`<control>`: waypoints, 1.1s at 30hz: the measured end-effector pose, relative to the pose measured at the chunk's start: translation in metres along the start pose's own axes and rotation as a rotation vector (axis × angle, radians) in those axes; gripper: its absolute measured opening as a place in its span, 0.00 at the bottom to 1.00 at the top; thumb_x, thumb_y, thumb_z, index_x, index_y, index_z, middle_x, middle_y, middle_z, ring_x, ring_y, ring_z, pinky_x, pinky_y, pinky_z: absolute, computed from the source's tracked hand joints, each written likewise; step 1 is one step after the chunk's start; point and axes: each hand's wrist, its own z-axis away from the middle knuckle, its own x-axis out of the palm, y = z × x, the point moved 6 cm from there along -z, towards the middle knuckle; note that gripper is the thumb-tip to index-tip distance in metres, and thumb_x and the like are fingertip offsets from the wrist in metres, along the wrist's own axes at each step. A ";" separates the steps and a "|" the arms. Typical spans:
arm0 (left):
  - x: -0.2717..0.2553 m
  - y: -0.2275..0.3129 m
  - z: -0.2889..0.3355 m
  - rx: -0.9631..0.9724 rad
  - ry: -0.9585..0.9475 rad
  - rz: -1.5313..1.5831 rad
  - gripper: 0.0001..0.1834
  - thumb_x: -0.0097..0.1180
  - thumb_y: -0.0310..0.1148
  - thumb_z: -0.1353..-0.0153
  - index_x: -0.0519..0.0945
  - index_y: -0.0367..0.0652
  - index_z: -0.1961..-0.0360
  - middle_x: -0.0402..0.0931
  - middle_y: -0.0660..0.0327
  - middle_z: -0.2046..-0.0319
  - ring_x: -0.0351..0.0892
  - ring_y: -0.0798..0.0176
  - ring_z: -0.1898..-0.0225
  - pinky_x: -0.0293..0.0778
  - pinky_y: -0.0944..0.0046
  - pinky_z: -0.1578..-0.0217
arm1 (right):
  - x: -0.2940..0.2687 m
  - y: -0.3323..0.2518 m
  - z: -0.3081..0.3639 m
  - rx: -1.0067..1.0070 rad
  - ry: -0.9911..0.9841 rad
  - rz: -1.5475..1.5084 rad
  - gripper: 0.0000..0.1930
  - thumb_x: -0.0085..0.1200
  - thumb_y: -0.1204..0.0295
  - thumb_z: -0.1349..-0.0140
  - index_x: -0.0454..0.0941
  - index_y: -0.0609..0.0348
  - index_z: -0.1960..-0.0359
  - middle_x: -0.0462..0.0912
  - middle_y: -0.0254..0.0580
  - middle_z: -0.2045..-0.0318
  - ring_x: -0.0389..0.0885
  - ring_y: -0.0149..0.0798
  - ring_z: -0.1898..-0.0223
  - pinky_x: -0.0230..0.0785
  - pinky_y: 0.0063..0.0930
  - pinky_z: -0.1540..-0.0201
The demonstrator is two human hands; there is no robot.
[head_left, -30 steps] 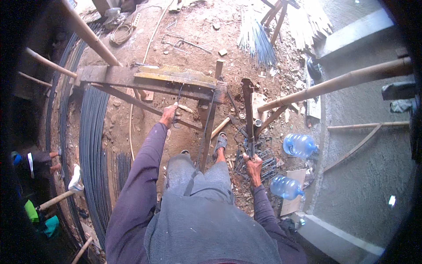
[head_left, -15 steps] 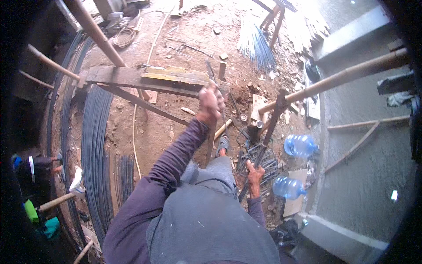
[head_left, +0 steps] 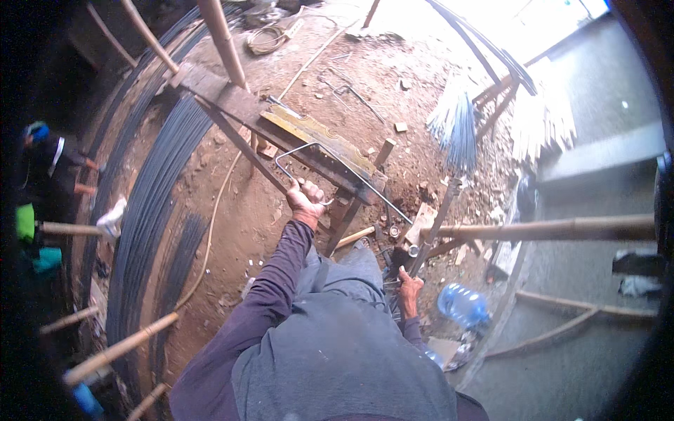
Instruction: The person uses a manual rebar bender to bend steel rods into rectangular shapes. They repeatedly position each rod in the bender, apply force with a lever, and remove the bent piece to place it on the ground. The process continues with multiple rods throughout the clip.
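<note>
My left hand (head_left: 307, 202) is closed around one end of a thin bent steel rod (head_left: 314, 144) in front of a wooden beam bench (head_left: 225, 95). From my fist the rod turns up, bends across the bench, then runs down to the right. On the bench lies a yellow-edged board (head_left: 309, 133). My right hand (head_left: 409, 289), lower right, grips the lower end of a long dark bar (head_left: 437, 223), which slants up and away. The bar's far end shows some sort of notched head. Whether it touches the rod I cannot tell.
Bundles of long dark rods (head_left: 144, 217) lie to the left, with lighter rods (head_left: 455, 130) farther right. A hammer-like wooden handle (head_left: 354, 237) is by my foot. Bamboo poles (head_left: 547, 230) cross at right, above a blue water jug (head_left: 463, 306). Another person (head_left: 53, 168) is at far left.
My view has turned, so the bench now slants down to the right. My left hand has come down and nearer, with the bent rod now showing plainly. My right hand keeps its hold on the bar.
</note>
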 end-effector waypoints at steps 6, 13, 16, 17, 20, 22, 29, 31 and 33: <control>-0.061 -0.059 -0.001 0.168 0.382 0.053 0.24 0.33 0.53 0.23 0.64 0.53 0.75 0.48 0.72 0.88 0.42 0.71 0.89 0.45 0.65 0.86 | -0.045 -0.074 -0.089 -0.210 -0.149 0.046 0.16 0.67 0.62 0.41 0.76 0.58 0.78 0.72 0.25 0.83 0.66 0.22 0.81 0.56 0.24 0.80; -0.110 -0.056 -0.007 0.248 0.475 -0.225 0.19 0.45 0.52 0.26 0.69 0.51 0.68 0.64 0.65 0.83 0.64 0.64 0.82 0.65 0.57 0.79 | -0.075 -0.132 -0.142 -0.286 -0.252 0.093 0.16 0.66 0.59 0.40 0.76 0.58 0.74 0.72 0.26 0.81 0.67 0.24 0.81 0.58 0.23 0.78; -0.130 -0.060 -0.013 0.137 0.428 -0.259 0.18 0.47 0.50 0.27 0.70 0.47 0.63 0.72 0.57 0.75 0.76 0.52 0.72 0.75 0.46 0.68 | -0.069 -0.152 -0.143 -0.340 -0.286 0.138 0.16 0.65 0.58 0.39 0.79 0.60 0.68 0.73 0.27 0.79 0.67 0.25 0.77 0.59 0.26 0.75; -0.137 -0.061 -0.015 0.108 0.445 -0.285 0.18 0.47 0.51 0.27 0.71 0.46 0.62 0.73 0.55 0.73 0.78 0.49 0.69 0.76 0.43 0.65 | -0.064 -0.155 -0.144 -0.329 -0.310 0.151 0.17 0.65 0.58 0.38 0.80 0.61 0.67 0.73 0.27 0.78 0.68 0.26 0.77 0.59 0.26 0.75; -0.149 -0.058 -0.025 0.055 0.397 -0.372 0.20 0.46 0.55 0.28 0.70 0.48 0.59 0.77 0.53 0.69 0.83 0.46 0.67 0.80 0.41 0.61 | -0.044 -0.158 -0.151 -0.307 -0.353 0.263 0.18 0.64 0.58 0.37 0.83 0.64 0.60 0.76 0.27 0.76 0.68 0.26 0.76 0.60 0.26 0.74; -0.154 -0.051 -0.028 0.049 0.403 -0.543 0.37 0.48 0.66 0.34 0.68 0.40 0.45 0.76 0.49 0.58 0.82 0.43 0.56 0.76 0.39 0.54 | -0.027 -0.159 -0.159 -0.344 -0.374 0.331 0.17 0.63 0.59 0.36 0.83 0.64 0.60 0.76 0.27 0.76 0.68 0.26 0.75 0.60 0.26 0.74; -0.147 0.000 -0.049 0.047 0.432 -0.721 0.53 0.48 0.77 0.43 0.61 0.40 0.34 0.75 0.54 0.56 0.81 0.48 0.52 0.72 0.41 0.49 | 0.016 -0.165 -0.179 -0.379 -0.456 0.455 0.15 0.65 0.61 0.38 0.81 0.62 0.65 0.74 0.23 0.78 0.66 0.22 0.76 0.59 0.23 0.74; -0.139 0.027 -0.063 0.057 0.499 -0.694 0.42 0.52 0.70 0.39 0.64 0.52 0.34 0.78 0.55 0.61 0.84 0.51 0.65 0.78 0.44 0.61 | 0.020 -0.175 -0.178 -0.400 -0.524 0.392 0.16 0.65 0.60 0.38 0.80 0.62 0.67 0.73 0.23 0.78 0.65 0.22 0.76 0.59 0.23 0.74; -0.117 0.058 -0.082 0.210 0.512 -0.982 0.37 0.54 0.69 0.40 0.77 0.43 0.50 0.80 0.57 0.66 0.79 0.57 0.70 0.74 0.50 0.63 | 0.018 -0.186 -0.182 -0.403 -0.506 0.521 0.15 0.65 0.61 0.38 0.81 0.62 0.67 0.74 0.25 0.78 0.67 0.22 0.75 0.60 0.23 0.74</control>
